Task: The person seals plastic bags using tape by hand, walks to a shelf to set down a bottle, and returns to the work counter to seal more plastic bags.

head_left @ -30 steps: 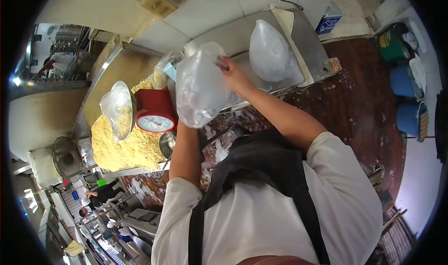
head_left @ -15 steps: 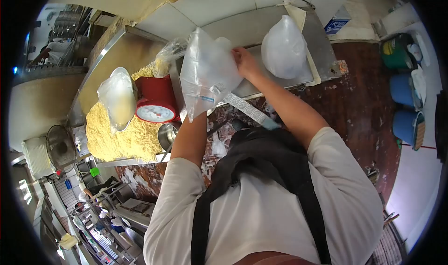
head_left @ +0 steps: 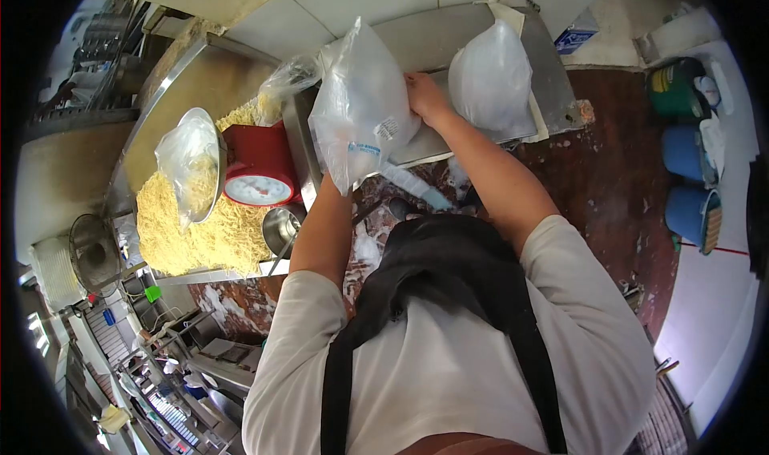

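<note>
A clear plastic bag (head_left: 360,94) with blue print stands puffed out in front of me. My right hand (head_left: 426,98) is at its right edge, fingers curled in on the plastic. Through the lower left of the bag my left hand (head_left: 360,160) shows only faintly; its fingers are veiled by the film. Below the bag a pale printed strip (head_left: 412,184) hangs down, blurred. A second full-looking plastic bag (head_left: 493,74) stands on the metal counter (head_left: 561,94), right of my right hand.
To the left, a red dial scale (head_left: 260,163) carries a metal pan (head_left: 215,175) with a plastic bag (head_left: 180,159) in it. Yellow noodles (head_left: 192,239) are heaped around it, with a metal bowl (head_left: 280,229) nearby. Blue bins (head_left: 687,215) stand at the far right.
The bag between my hands has become fuller and taller, its top moving up and right. The printed strip has swung lower. My right hand has shifted slightly along the bag's edge.
</note>
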Demonstrator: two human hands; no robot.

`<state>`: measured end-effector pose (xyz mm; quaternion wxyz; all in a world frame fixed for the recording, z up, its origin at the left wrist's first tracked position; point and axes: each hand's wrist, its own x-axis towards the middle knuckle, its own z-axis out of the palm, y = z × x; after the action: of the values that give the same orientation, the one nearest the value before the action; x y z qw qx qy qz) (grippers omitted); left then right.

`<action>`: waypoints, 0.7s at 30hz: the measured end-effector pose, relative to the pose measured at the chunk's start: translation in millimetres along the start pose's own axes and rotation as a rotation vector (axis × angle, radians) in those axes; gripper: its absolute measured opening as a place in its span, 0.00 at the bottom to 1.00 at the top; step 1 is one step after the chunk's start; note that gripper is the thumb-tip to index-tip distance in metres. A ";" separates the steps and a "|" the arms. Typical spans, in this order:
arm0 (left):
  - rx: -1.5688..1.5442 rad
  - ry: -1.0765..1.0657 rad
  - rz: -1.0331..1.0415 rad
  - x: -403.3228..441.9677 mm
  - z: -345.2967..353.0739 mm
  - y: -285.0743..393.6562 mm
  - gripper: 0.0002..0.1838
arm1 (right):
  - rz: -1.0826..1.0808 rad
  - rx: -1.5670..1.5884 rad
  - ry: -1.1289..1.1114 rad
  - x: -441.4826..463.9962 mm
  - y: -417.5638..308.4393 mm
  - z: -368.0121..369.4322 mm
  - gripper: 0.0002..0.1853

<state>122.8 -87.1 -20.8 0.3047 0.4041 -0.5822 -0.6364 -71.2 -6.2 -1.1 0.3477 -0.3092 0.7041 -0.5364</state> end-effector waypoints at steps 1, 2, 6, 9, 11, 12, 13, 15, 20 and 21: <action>0.002 -0.002 0.006 1.4 0.9 -0.5 0.20 | 0.177 0.160 -0.070 1.7 4.2 0.2 0.15; 0.006 -0.002 0.010 4.3 1.7 -1.9 0.20 | 0.356 0.322 -0.140 1.5 7.5 1.0 0.15; 0.014 0.002 0.021 4.8 0.7 -8.7 0.20 | 0.375 -0.066 -0.218 17.0 75.8 17.6 0.15; 0.012 0.003 0.023 6.6 1.5 -13.6 0.20 | 0.109 -0.422 -0.104 12.9 104.7 23.2 0.17; 0.035 0.014 0.025 7.3 -1.7 -18.1 0.20 | 0.035 -0.387 0.061 -6.3 78.7 11.4 0.22; 0.056 0.027 0.031 7.4 -4.4 -15.9 0.20 | 0.000 -0.366 0.149 -15.4 52.7 0.5 0.25; 0.081 0.038 0.031 5.0 -7.5 -13.8 0.20 | 0.030 -0.252 0.132 -26.0 26.3 -11.1 0.28; 0.165 0.104 0.037 -13.2 -11.9 6.0 0.20 | 0.092 -0.023 0.092 -46.6 -21.6 -31.8 0.36; 0.359 0.056 0.087 -78.0 -3.0 -16.2 0.20 | -0.467 -0.317 -0.068 -104.8 -51.4 -19.5 0.48; 0.421 0.006 0.087 -78.2 -3.0 -44.5 0.21 | -0.474 -0.405 -0.031 -99.3 -36.2 -12.6 0.49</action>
<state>167.2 -15.4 -52.2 0.2424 0.4350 -0.7184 -0.4858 -22.9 72.5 51.9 0.1549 -0.5357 0.6996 -0.4467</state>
